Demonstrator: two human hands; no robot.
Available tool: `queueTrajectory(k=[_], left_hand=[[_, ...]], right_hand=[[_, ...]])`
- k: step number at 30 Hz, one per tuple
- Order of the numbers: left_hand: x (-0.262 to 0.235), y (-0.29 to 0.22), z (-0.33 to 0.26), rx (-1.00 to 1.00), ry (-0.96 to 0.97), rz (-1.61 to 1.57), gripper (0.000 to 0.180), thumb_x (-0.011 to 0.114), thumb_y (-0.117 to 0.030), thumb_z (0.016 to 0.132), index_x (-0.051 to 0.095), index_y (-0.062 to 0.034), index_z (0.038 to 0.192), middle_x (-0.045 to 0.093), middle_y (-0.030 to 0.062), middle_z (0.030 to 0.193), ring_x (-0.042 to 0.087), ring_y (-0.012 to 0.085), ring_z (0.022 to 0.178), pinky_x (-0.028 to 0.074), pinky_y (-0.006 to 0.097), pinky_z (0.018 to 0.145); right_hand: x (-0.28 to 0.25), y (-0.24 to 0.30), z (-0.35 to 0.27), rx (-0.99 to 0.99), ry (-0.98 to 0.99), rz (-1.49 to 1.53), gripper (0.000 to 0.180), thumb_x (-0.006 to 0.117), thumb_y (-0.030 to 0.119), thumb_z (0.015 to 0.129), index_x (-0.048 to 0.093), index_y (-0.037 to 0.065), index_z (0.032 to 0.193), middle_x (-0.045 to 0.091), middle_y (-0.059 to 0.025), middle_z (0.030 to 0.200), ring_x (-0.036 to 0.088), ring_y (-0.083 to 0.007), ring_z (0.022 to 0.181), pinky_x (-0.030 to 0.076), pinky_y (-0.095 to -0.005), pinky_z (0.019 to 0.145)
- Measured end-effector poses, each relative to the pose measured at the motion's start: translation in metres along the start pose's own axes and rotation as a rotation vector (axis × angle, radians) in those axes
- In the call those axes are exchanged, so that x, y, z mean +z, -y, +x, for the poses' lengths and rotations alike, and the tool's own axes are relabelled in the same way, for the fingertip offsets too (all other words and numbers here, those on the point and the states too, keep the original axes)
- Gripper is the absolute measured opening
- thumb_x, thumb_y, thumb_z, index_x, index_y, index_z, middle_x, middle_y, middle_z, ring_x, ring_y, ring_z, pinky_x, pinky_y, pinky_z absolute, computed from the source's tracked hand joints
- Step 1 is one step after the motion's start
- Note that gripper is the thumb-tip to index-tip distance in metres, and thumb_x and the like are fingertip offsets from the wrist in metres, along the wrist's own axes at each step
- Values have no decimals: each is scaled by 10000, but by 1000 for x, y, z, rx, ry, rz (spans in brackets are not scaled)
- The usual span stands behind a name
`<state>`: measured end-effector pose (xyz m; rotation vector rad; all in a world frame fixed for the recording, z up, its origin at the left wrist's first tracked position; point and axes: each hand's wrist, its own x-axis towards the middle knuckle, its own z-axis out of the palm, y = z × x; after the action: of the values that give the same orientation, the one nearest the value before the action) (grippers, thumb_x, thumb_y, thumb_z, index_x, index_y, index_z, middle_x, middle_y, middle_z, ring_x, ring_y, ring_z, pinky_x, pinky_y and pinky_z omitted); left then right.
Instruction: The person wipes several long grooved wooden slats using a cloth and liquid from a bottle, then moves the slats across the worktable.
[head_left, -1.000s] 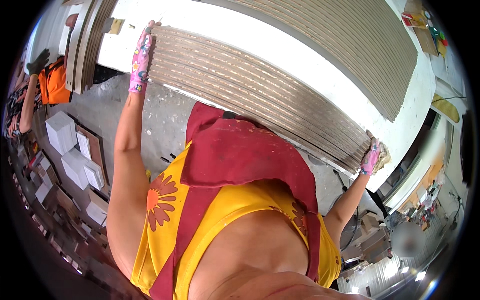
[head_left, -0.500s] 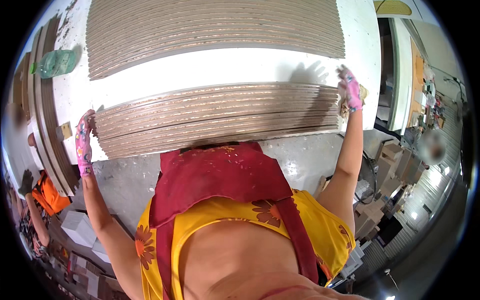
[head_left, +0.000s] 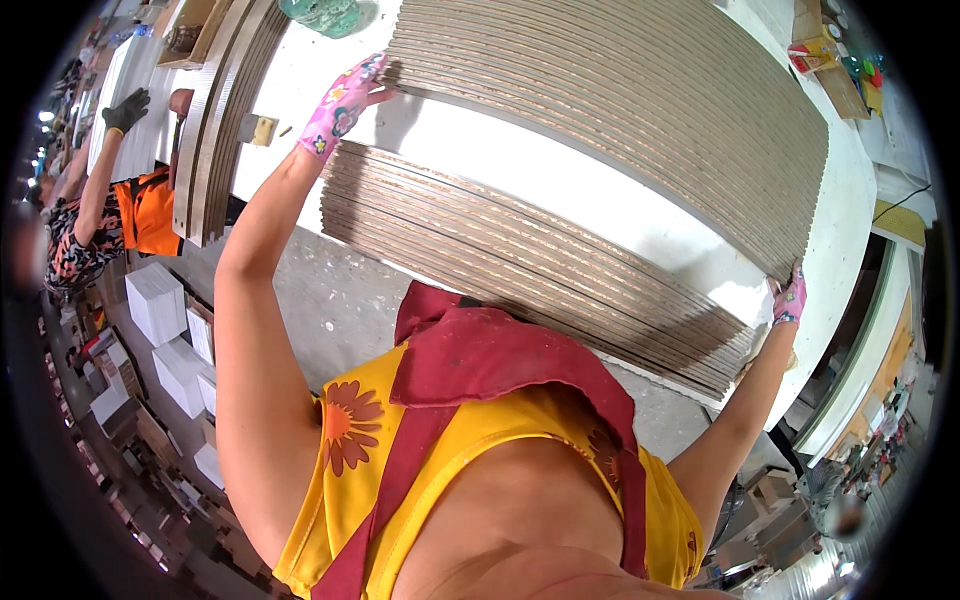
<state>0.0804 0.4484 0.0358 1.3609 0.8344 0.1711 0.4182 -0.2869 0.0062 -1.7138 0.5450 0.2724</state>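
A far row of long, thin grey-brown boards point(head_left: 620, 110) with rough edges lies on the white table point(head_left: 560, 150). My left hand point(head_left: 345, 105), in a pink flowered glove, is at its left end, fingers stretched out and thumb apart near the nearest board's corner. My right hand point(head_left: 790, 298), in a matching glove, is at the same row's right near corner with its fingers partly extended. Whether either hand bears on the board cannot be made out. A narrower near row of boards point(head_left: 530, 260) lies between that row and my body.
A green-tinted plastic bottle point(head_left: 322, 14) lies beyond my left hand. Long panels point(head_left: 225, 120) stand along the table's left side, beside a small block point(head_left: 262, 130). Farther left is another person's dark-gloved hand point(head_left: 127, 110). White boxes point(head_left: 158, 305) stand on the floor.
The view has turned and shifted. Both hands have moved away from the ends of the near row to the ends of the far row. The near row stays on the table.
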Motion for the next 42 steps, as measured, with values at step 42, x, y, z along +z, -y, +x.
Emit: queueTrajectory(k=[42], left_hand=[[-12, -3, 33, -327, -113, 45, 260, 590, -297, 852, 594, -61, 960, 574, 58, 886, 560, 149, 750, 490, 310, 600]], right_hand=[[-32, 1, -2, 195, 170, -38, 449, 504, 343, 885, 491, 52, 1226, 522, -136, 1182, 518, -265, 1058, 451, -397, 860]])
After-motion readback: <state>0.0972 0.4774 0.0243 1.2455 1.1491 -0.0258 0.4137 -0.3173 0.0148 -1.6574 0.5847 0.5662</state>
